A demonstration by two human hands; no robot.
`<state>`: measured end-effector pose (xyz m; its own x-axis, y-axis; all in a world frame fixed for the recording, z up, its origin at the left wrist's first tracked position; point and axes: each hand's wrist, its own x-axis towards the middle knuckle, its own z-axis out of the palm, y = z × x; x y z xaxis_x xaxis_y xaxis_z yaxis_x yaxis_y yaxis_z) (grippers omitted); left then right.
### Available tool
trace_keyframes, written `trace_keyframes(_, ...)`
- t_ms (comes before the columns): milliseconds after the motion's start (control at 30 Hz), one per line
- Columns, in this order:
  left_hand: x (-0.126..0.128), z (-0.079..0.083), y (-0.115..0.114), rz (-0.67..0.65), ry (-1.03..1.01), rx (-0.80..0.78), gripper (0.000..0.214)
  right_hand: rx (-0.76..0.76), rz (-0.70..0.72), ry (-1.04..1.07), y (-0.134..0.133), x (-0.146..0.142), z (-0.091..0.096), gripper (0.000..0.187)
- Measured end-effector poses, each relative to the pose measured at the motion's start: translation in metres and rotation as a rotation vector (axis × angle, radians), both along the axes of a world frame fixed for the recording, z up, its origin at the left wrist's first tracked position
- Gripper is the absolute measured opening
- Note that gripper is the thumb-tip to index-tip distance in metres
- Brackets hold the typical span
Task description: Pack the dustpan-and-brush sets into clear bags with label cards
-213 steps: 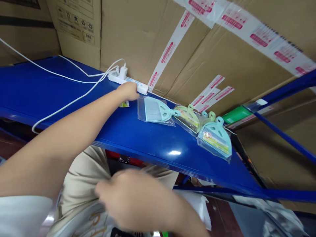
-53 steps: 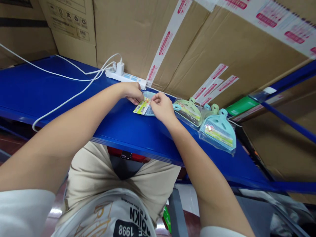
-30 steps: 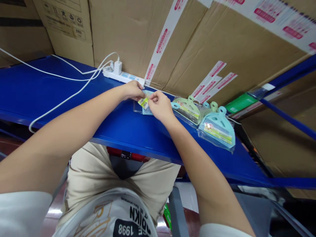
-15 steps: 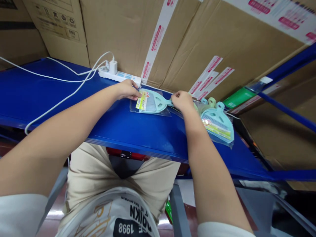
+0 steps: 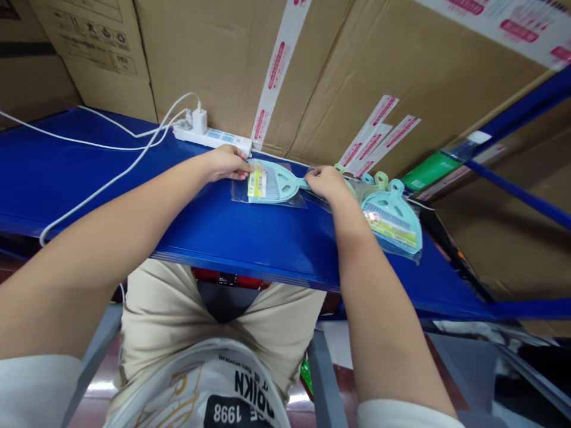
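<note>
A light-blue mini dustpan with a brush (image 5: pixel 285 183) lies sideways on the blue shelf in a clear plastic bag, a yellow-green label at its wide left end. At that end, my left hand (image 5: pixel 229 163) pinches the bag's edge between thumb and fingers. My right hand (image 5: pixel 326 181) is closed around the handle tip on the other side, hiding it. Just right of my right wrist rests another bagged light-blue dustpan set (image 5: pixel 392 217), its handle pointing away from me. Behind it show green and blue handles (image 5: pixel 380 180) of more sets, partly covered.
A white power strip (image 5: pixel 214 138) with a plugged-in charger and white cables stands at the back left of the blue shelf (image 5: pixel 250 238). Large cardboard boxes (image 5: pixel 214 59) form the back wall. A green-labelled bottle (image 5: pixel 439 166) lies at the right by a blue metal post.
The label on the held dustpan set looks flatter and turned slightly. Both hands keep their hold in almost the same spots. The whole view has shifted a little.
</note>
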<state>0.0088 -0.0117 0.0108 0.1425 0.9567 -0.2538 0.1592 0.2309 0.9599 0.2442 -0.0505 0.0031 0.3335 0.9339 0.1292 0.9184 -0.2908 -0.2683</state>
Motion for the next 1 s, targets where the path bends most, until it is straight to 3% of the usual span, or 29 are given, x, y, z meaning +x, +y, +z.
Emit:
trace_keyframes(267, 0.000, -0.003, -0.001, -0.151, 0.247, 0.103, 0.053, -0.044, -0.006, 0.000, -0.003, -0.002, 0.005, 0.027)
trace_keyframes(533, -0.001, -0.016, 0.007, -0.234, 0.292, 0.247, 0.080, -0.030, -0.006, 0.014, -0.002, -0.001, 0.004, 0.027)
trace_keyframes(1000, 0.003, -0.012, 0.004, -0.201, 0.340, 0.271, 0.064, -0.063, 0.009, 0.080, -0.005, -0.005, 0.009, 0.022)
